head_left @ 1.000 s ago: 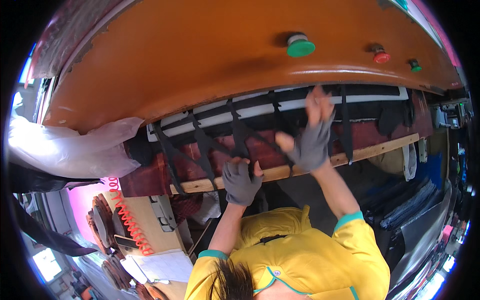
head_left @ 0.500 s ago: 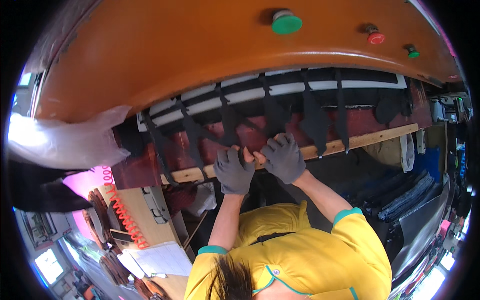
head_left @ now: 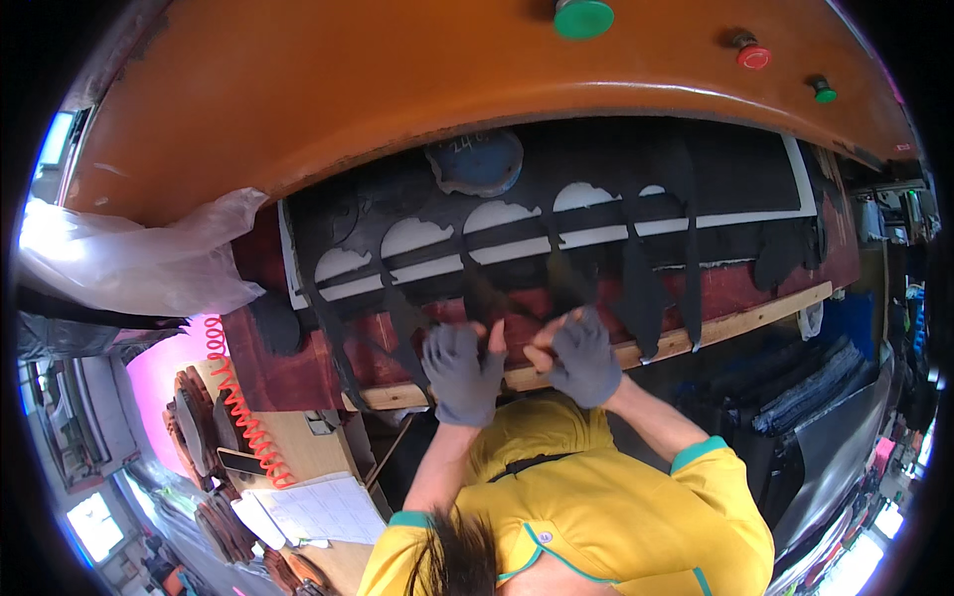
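My left hand (head_left: 463,375), in a grey glove with bare fingertips, is at the front wooden strip (head_left: 706,333) of a dark red board (head_left: 268,368). Its fingers curl and the thumb points up. Beside it my right hand (head_left: 583,360), gloved alike, has its fingers bent inward, slightly blurred. What either hand grips is hidden. A black sheet (head_left: 735,189) with rounded cut-outs lies on a white board (head_left: 417,235); its narrow black strips (head_left: 693,288) hang toward the wooden strip, some between and behind my hands. A blue cutting die (head_left: 477,164) rests on the sheet.
An orange machine housing (head_left: 397,89) overhangs the board, with a green button (head_left: 583,18) and a red button (head_left: 752,56). Left are clear plastic film (head_left: 149,263), a red coiled hose (head_left: 238,417) and papers (head_left: 313,512). Dark stacked sheets (head_left: 810,387) lie at right.
The red board with the black sheet has slid toward me from under the orange housing, uncovering cut-outs and the blue die. My hands have come nearer with it and moved slightly apart.
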`<state>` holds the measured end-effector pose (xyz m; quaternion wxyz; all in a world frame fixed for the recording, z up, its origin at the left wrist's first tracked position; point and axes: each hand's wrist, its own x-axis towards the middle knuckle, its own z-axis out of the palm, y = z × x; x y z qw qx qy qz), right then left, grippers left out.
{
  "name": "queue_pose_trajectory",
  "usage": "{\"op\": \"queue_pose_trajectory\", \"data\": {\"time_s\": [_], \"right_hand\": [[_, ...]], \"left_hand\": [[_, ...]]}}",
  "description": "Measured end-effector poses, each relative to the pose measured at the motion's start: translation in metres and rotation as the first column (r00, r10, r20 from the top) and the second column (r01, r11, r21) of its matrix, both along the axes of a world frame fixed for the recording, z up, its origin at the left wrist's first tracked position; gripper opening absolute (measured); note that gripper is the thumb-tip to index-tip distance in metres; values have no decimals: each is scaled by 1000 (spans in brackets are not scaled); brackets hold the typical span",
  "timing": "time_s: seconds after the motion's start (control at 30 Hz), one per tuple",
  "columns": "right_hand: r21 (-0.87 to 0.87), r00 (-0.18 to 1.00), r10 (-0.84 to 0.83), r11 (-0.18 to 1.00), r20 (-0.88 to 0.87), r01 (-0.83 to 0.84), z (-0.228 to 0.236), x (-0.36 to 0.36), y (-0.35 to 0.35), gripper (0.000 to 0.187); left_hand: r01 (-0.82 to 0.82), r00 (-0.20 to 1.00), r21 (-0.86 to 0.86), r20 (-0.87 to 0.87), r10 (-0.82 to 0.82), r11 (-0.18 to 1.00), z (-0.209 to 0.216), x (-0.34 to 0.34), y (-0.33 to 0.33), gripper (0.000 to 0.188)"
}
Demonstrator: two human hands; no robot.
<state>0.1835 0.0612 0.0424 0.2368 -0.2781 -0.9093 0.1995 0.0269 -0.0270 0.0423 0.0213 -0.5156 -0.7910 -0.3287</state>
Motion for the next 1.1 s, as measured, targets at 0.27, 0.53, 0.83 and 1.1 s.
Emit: {"op": "queue_pose_trajectory", "data": {"time_s": [0.27,0.53,0.83,1.1], "right_hand": [[80,993,18,996,115,-27,43,-95,93,103],[-574,919,-14,785,-394,-234,37,-56,83,98],[-461,920,-73,878,-386,-124,59,4,96,100],[-48,983,-177,984,-52,174,31,23,76,99]], "left_hand": [[-1,992,33,-129,5,999,14,-44,61,72],[28,986,-92,-162,-42,995,7,-19,13,66],[0,984,-111,-178,-20,994,12,-13,-5,60],[-8,961,-63,-276,-10,998,8,-16,2,58]]}}
